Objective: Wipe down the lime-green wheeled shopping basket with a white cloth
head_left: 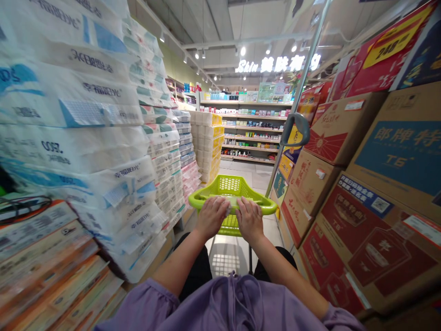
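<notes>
At twelve o'clock, the cart [231, 224] seems light and stiff; left hand [214, 215] and right hand [250, 218] have fingers curled over its handle [269, 210], the suitable hold.

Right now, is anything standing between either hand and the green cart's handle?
No clear obstruction: the left hand and right hand both rest on the handle of the green cart. A pale patch at the left hand's inner edge could be glare or something held. The metal pole rises off to the right.
</notes>
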Demonstrator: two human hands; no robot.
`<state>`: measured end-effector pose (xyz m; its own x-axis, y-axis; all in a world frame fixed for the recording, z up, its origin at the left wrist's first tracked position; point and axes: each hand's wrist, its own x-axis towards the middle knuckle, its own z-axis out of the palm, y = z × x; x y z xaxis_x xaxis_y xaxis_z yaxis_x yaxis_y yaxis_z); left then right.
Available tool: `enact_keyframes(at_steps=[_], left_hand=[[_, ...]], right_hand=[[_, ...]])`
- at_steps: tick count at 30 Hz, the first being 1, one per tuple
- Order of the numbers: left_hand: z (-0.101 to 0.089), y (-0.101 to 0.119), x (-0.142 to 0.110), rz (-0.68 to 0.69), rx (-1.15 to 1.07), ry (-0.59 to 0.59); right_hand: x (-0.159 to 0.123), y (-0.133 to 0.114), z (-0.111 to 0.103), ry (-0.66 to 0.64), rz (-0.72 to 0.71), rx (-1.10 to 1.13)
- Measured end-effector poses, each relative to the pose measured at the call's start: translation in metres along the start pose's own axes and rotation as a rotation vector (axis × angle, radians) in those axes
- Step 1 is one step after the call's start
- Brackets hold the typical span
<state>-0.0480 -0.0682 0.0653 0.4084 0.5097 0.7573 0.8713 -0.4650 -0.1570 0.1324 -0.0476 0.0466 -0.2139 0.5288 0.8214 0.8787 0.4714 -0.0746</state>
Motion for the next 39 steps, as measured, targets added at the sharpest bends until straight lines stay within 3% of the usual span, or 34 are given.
enact_keyframes(at_steps=[3,8,13,20,27,33,39], left_hand=[[-0.003,-0.012,-0.009,-0.159,0.026,0.044],[-0.006,-0.018,-0.015,-0.197,0.019,0.025],[-0.009,-0.021,-0.011,-0.342,0.075,0.058],[-0.004,-0.017,-0.014,-0.068,0.084,0.016],[0.003,-0.003,-0.007,-0.109,0.072,0.004],[0.001,0.028,0.014,-0.056,-0.106,-0.066],[-0.004,0.037,0.022,-0.061,-0.231,-0.098]], right_hand=[[0.0,-0.001,0.0,-0.013,0.015,0.006],[0.0,-0.003,0.001,-0.024,0.03,0.016],[0.001,-0.004,0.001,-0.016,0.025,0.034],[0.0,-0.002,0.0,-0.01,0.027,0.021],[0.0,-0.005,0.0,-0.001,0.041,0.004],[-0.002,-0.004,0.0,-0.022,0.04,0.006],[-0.007,0.0,0.003,-0.055,0.055,0.067]])
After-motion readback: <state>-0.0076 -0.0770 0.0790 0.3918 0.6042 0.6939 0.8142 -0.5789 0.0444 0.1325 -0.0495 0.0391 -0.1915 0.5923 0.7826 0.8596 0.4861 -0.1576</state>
